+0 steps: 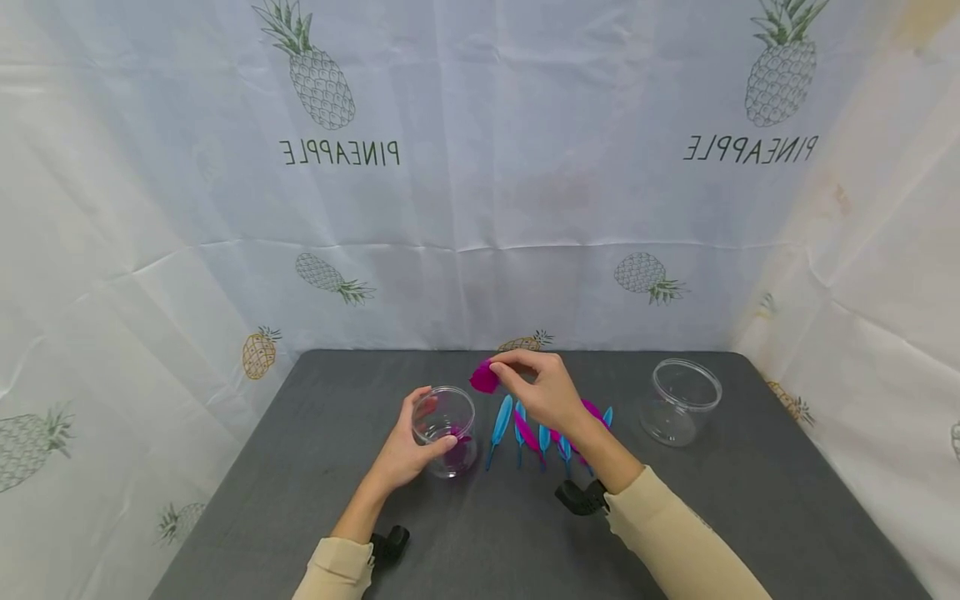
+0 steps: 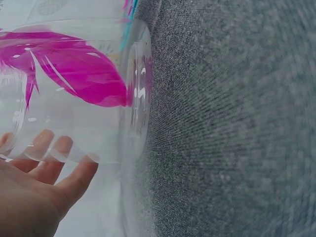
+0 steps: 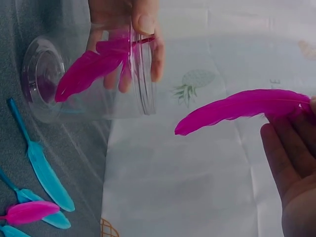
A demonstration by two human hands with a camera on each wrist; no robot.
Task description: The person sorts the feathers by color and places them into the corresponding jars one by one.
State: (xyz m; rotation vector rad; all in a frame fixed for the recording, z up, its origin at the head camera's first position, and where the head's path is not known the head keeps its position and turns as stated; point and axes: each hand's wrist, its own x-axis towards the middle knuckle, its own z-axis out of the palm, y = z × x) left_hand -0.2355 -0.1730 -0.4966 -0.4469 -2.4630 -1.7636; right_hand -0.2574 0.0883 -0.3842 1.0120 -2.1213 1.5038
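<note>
My left hand (image 1: 408, 448) holds a clear plastic jar (image 1: 444, 400) on the dark table, its fingers and thumb around the side. Inside the jar lies a magenta feather (image 2: 84, 71), plain to see in both wrist views. Above and to the right of the jar's open mouth, my right hand (image 1: 542, 390) pinches another magenta feather (image 3: 242, 108) between thumb and fingers; its tip points toward the jar. Below the right forearm, several blue feathers (image 1: 502, 421) and magenta feathers (image 1: 527, 432) lie in a row, partly hidden by that arm.
A second clear jar (image 1: 681, 404) stands at the right of the dark table (image 1: 315, 500). White cloth with pineapple prints (image 1: 525, 192) hangs behind and along both sides. A black wrist device (image 1: 581, 497) sits at the right sleeve.
</note>
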